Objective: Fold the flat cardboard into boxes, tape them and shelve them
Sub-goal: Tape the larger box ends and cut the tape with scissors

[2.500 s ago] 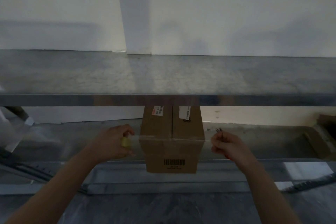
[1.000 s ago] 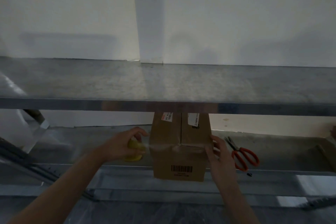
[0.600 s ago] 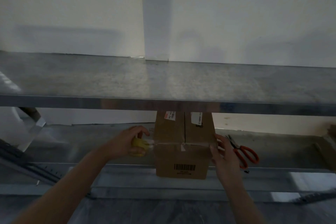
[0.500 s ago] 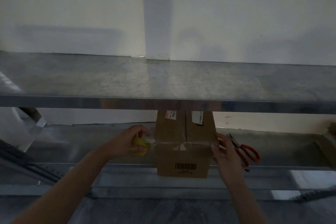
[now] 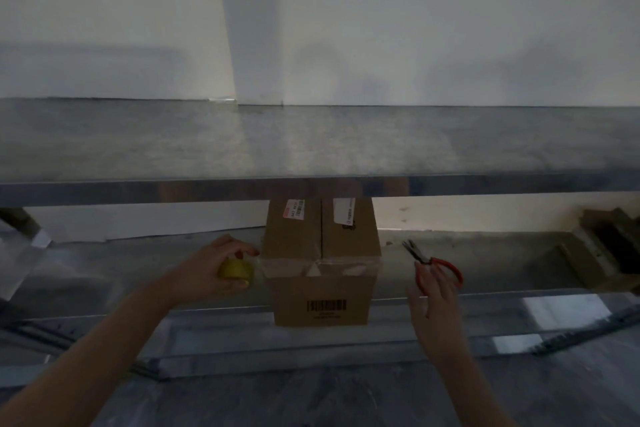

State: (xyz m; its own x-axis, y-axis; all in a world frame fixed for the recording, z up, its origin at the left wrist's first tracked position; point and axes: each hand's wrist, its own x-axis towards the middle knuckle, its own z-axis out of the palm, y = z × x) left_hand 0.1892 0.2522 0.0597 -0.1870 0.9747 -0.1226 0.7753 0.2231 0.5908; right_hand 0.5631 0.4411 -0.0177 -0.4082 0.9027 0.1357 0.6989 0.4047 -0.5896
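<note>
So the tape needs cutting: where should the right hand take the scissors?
By the red handles of the scissors, coming from the near side. They lie flat on the shelf with blades pointing away to the back left, and the loops face the right hand.

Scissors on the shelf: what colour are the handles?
Red; the scissors show best in the head view.
</note>
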